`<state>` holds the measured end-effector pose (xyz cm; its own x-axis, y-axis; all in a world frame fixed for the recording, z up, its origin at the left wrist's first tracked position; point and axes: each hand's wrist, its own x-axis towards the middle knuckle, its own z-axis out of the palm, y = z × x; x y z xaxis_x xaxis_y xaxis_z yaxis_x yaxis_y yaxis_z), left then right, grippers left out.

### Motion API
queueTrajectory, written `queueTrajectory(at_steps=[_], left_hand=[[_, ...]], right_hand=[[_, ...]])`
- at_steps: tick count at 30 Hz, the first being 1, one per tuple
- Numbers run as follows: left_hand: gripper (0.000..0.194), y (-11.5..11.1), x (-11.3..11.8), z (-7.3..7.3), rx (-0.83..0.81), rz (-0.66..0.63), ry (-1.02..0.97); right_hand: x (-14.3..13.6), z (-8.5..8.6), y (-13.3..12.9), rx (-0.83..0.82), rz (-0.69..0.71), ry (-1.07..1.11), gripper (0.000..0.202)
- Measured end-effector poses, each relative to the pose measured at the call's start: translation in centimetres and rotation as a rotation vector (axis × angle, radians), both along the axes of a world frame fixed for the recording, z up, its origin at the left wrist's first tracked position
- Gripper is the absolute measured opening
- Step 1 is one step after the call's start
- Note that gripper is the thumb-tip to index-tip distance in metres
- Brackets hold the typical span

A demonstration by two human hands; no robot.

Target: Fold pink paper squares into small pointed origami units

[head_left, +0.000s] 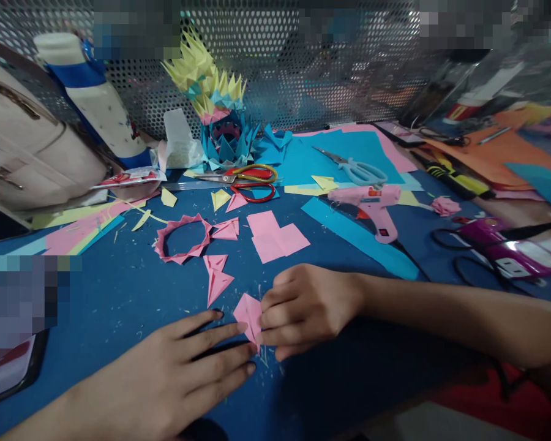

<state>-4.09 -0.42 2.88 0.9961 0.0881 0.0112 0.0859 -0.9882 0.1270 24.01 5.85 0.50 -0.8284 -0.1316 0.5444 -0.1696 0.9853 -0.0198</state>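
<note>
One piece of folded pink paper [244, 309] lies on the blue desk [119, 306], in the middle part toward the near edge, between the two hands. The left hand [165, 367] is open and rather flat, its fingers stretched and a little apart, with fingertips touching the left side of the paper. The right hand [310, 306] is half closed, its fingers curled at the right side of the paper; whether it pinches the paper, I cannot tell.

Beyond the hands, left of the middle, there is one pink paper ring [161, 246] with a pointed rim. Flat pink paper squares [266, 236] lie to the right of it, overlapping, so their number is not certain. Toward the far edge are two pairs of scissors: one with red and yellow handles [229, 177], and one with light-blue handles [349, 165]. One pink glue gun [371, 199] lies to the right. One folded-paper model [220, 92] stands near the far edge, and one white and blue bottle [92, 104] stands near the far left corner.
</note>
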Motion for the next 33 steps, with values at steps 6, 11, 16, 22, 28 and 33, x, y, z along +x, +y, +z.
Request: queueTrajectory(at_steps=[6,11,16,22,28,33], left_hand=[[0.068,-0.02,0.05,0.06,0.017,-0.017,0.027],[0.065,-0.17,-0.02,-0.01,0.013,-0.013,0.021],[0.068,-0.18,-0.02,-0.01,0.032,-0.021,0.051],[0.066,-0.2,0.04,0.08,0.059,-0.022,0.045],[0.065,-0.15,0.09,0.06,0.065,-0.024,0.044],[0.062,-0.21,0.2,0.16,0.058,-0.019,0.042]], right_hand=[[0.12,-0.11,0.03,0.002,0.006,-0.007,0.016],[0.12,-0.13,-0.02,0.0,-0.006,-0.006,0.016],[0.05,-0.18,0.02,-0.002,0.002,0.002,0.017],[0.04,0.01,0.04,-0.011,0.008,0.005,0.016],[0.01,0.0,-0.01,-0.001,-0.008,0.004,0.016],[0.01,-0.03,-0.06,-0.006,-0.006,-0.002,0.017]])
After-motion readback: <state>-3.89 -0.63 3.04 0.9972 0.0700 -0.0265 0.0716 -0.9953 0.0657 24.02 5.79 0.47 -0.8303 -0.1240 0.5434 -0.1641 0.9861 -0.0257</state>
